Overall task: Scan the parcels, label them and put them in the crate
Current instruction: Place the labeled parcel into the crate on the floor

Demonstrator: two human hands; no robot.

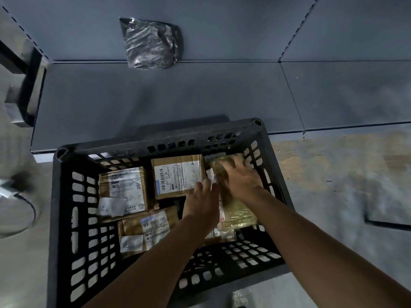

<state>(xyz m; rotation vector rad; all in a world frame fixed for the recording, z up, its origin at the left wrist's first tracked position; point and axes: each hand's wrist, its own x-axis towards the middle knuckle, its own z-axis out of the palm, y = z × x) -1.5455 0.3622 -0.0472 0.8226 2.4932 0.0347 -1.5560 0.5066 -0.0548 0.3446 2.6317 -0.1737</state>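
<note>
Head view. A black perforated crate stands before a grey shelf and holds three brown labelled boxes: back box, left box and front box. A long tape-wrapped parcel lies flat along the crate's right wall, its long axis running from near wall to far wall. The right hand presses its far end with fingers spread. The left hand touches its left edge; whether it grips cannot be told.

Inside the crate, the nine-o'clock parcel bears "0079" on its white label — the twelve-o'clock parcel has a shipping label reading "C1 69". Remaining print is too blurred.
</note>
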